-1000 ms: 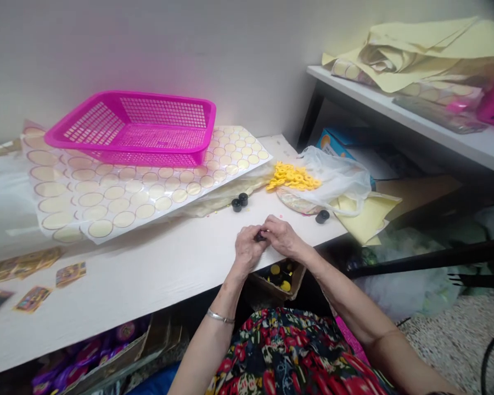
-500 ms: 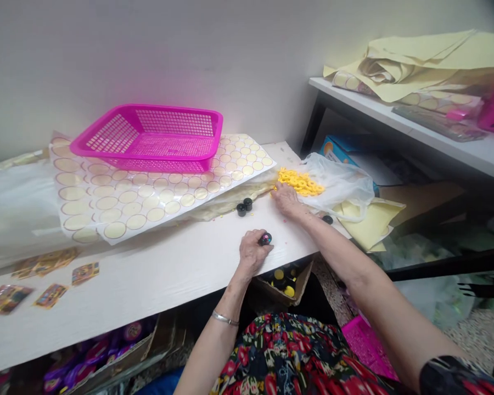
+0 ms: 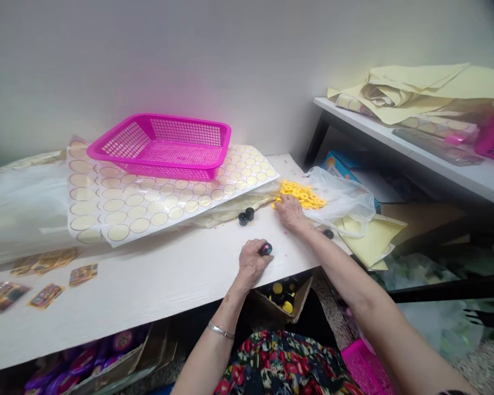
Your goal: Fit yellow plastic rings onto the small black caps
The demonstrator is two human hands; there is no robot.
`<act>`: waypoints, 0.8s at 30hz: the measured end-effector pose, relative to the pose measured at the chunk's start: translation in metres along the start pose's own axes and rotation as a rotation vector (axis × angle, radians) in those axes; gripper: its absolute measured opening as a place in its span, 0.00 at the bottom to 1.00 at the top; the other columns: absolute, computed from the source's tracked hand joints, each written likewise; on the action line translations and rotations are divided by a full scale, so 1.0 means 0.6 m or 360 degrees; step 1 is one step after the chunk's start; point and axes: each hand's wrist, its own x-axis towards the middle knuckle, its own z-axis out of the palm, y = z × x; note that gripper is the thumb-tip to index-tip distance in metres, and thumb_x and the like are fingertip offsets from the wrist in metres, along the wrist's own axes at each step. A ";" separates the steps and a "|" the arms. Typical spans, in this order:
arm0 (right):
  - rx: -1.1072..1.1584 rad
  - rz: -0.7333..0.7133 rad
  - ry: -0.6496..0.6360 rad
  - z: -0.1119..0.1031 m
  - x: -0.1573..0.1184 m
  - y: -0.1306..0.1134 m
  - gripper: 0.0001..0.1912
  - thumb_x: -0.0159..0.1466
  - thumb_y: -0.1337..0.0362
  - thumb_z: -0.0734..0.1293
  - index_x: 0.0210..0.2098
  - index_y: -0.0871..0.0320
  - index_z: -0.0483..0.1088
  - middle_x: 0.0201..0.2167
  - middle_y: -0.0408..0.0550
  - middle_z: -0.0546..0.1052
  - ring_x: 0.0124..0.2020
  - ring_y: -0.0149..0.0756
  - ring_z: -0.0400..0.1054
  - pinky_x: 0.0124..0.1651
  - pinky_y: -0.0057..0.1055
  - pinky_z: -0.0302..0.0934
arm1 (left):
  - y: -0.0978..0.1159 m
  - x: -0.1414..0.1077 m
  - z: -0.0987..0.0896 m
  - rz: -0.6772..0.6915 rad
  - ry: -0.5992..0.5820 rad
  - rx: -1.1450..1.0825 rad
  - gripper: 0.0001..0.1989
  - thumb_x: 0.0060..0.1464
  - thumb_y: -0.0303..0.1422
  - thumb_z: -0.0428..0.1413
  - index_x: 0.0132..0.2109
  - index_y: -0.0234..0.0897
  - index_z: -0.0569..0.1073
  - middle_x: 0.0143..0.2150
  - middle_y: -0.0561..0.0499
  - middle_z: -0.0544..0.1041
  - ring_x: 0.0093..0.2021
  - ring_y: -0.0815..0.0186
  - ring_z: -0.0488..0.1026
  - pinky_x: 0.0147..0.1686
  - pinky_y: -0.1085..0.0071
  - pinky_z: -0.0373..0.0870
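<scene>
My left hand rests near the table's front edge, closed around a small round black container. Its open top faces up, and small pink and blue-green bits show inside. At the near edge of a heap of small yellow ring-shaped pieces is my right hand, fingers bent down among them. A yellow bit shows by its fingertips, but what they grip is hidden. Two more black containers stand side by side to the left of my right hand. Another black round piece lies beside my right forearm.
A pink basket sits on sheets of round stickers at the back left. Picture cards lie at the left. Right of the heap are a clear plastic bag and yellow paper. An open carton stands below the table edge.
The view has tilted up slightly, so most things appear lower. My left hand keeps the black container in the same place; my right hand stays at the yellow heap with a small shift.
</scene>
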 end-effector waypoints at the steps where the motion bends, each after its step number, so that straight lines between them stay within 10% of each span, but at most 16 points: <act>1: -0.0022 -0.0033 -0.0013 0.001 0.004 -0.002 0.15 0.62 0.69 0.55 0.42 0.58 0.71 0.46 0.57 0.67 0.46 0.45 0.55 0.43 0.38 0.50 | 0.001 0.000 -0.001 0.0006 -0.0003 0.0012 0.13 0.37 0.28 0.60 0.36 0.39 0.73 0.32 0.53 0.74 0.36 0.64 0.66 0.38 0.68 0.62; 8: 0.0130 0.0062 0.0192 -0.001 0.010 -0.007 0.14 0.61 0.69 0.56 0.36 0.58 0.72 0.41 0.52 0.70 0.42 0.41 0.60 0.38 0.32 0.51 | 0.000 -0.001 -0.001 -0.0008 -0.0024 0.0024 0.14 0.37 0.28 0.61 0.36 0.39 0.73 0.32 0.53 0.74 0.36 0.65 0.66 0.38 0.69 0.62; 15: 0.0271 -0.0154 0.0069 0.013 -0.076 -0.039 0.12 0.61 0.72 0.56 0.33 0.61 0.71 0.35 0.52 0.70 0.32 0.35 0.62 0.31 0.28 0.51 | -0.001 0.000 0.002 0.0009 -0.0012 0.0038 0.14 0.36 0.30 0.61 0.36 0.41 0.73 0.32 0.53 0.74 0.36 0.64 0.66 0.38 0.68 0.62; 24: 0.0495 -0.0427 0.0123 -0.006 -0.128 -0.040 0.12 0.59 0.69 0.60 0.42 0.61 0.67 0.42 0.53 0.70 0.41 0.40 0.57 0.44 0.34 0.52 | -0.003 0.001 0.006 -0.0027 -0.0042 0.0043 0.15 0.36 0.30 0.61 0.37 0.40 0.74 0.34 0.52 0.74 0.37 0.64 0.67 0.39 0.68 0.63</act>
